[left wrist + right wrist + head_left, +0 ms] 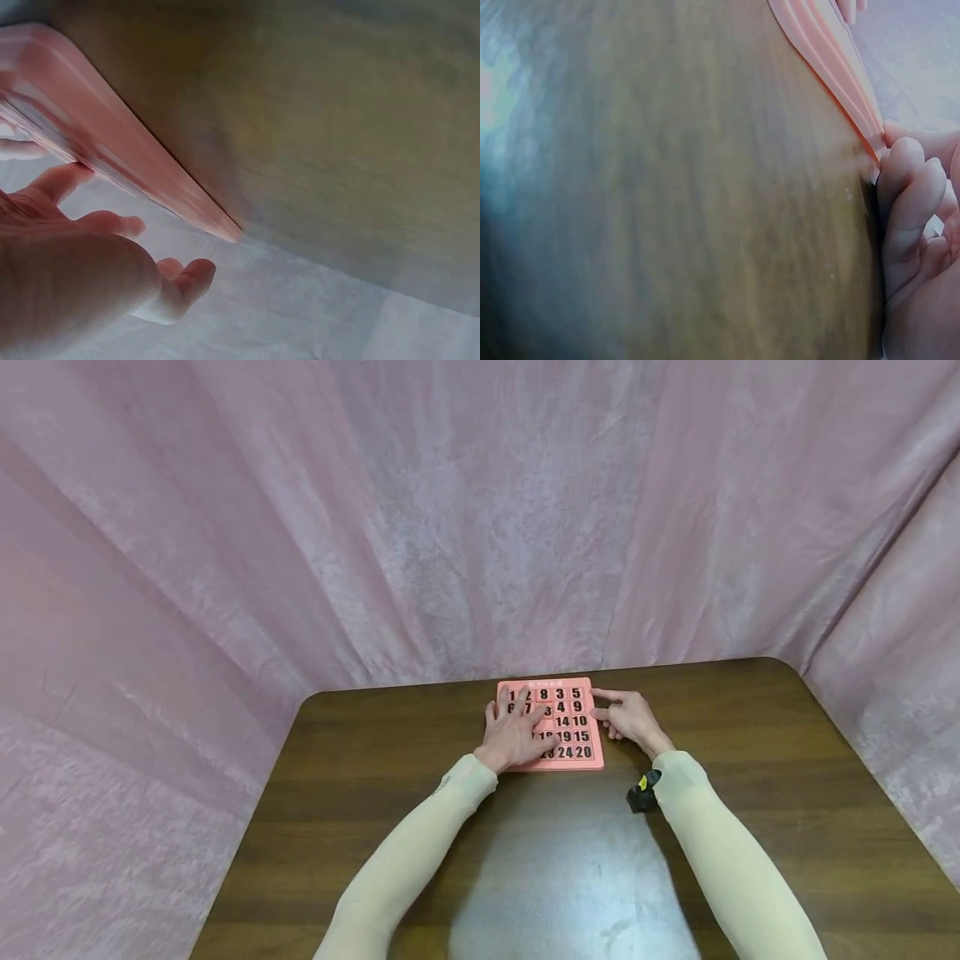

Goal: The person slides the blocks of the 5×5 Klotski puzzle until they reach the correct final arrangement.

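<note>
A pink number-slide puzzle with black-numbered square tiles lies on the wooden table near its back edge. Spread over the left part of the puzzle is my left hand, its fingers on the tiles and covering several of them. An open slot shows near the middle, beside tile 14. At the puzzle's right edge, my right hand touches the frame with an extended index finger and the thumb; its other fingers are bent in. The left wrist view shows the puzzle's side wall low, with fingertips above it.
The wooden table has a bright glare in front of the puzzle. Pink velvet curtains hang behind the table and at both sides. A black device with a yellow mark sits at the right wrist.
</note>
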`<move>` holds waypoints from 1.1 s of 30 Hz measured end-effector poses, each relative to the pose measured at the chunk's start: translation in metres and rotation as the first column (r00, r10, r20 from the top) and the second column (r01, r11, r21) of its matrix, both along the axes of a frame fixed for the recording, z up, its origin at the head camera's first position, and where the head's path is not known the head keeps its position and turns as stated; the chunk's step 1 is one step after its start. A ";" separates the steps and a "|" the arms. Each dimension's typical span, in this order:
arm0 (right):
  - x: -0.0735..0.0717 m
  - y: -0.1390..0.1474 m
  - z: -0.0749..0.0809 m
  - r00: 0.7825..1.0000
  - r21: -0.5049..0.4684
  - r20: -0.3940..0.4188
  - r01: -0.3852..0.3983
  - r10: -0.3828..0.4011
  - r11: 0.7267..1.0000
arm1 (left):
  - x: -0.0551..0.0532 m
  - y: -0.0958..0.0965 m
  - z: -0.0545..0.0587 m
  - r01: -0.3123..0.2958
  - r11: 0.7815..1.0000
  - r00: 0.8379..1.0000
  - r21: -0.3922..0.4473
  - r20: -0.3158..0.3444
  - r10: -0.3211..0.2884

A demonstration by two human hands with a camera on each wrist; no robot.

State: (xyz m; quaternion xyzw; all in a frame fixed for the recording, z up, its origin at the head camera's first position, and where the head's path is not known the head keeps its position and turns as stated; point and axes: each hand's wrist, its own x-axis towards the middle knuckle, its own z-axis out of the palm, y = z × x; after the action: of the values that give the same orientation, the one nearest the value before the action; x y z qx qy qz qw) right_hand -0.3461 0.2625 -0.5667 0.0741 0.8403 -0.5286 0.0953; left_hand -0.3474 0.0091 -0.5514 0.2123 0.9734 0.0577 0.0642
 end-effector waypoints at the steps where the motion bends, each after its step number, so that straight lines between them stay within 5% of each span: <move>1: 0.000 0.000 0.000 1.000 0.000 0.004 -0.003 0.003 1.000 | 0.001 -0.001 0.000 0.003 1.000 1.000 -0.003 -0.004 -0.003; 20: -0.002 0.001 -0.002 1.000 0.009 0.019 0.002 -0.002 1.000 | 0.027 -0.002 0.000 0.045 0.999 0.998 0.004 -0.043 -0.045; 33: 0.001 0.000 -0.001 1.000 0.007 -0.002 0.006 -0.006 1.000 | 0.027 -0.005 -0.004 0.029 0.999 0.999 0.039 -0.025 -0.028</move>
State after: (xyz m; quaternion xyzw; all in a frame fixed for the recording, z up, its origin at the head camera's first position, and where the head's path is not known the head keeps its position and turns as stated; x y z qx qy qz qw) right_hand -0.3453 0.2621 -0.5676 0.0763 0.8419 -0.5261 0.0927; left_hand -0.3201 0.0042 -0.5556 0.2281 0.9696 0.0733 0.0488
